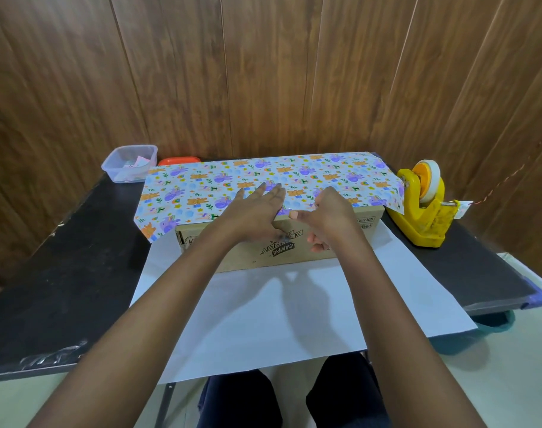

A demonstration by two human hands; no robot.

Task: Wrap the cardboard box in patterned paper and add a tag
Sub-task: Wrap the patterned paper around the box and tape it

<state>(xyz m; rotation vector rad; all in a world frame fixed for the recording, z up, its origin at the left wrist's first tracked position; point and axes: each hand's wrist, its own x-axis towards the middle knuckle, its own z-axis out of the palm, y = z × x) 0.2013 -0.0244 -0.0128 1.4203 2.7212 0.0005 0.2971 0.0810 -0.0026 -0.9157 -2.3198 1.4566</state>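
A brown cardboard box (328,242) with black print lies lengthwise on the black table. Patterned paper (220,180) with bears and purple animals is folded over its top from the far side; the paper's white underside (263,313) spreads toward me and hangs over the table's near edge. My left hand (257,211) lies flat on the patterned paper at the box's top front edge, fingers straight. My right hand (331,217) is beside it at the same edge, thumb pressed on the paper's edge, other fingers curled in front of the box.
A yellow tape dispenser (421,208) with a white roll stands at the right of the box. A clear plastic tub (129,163) with small paper pieces sits at the far left, an orange lid (178,160) beside it. Wooden panels close the back.
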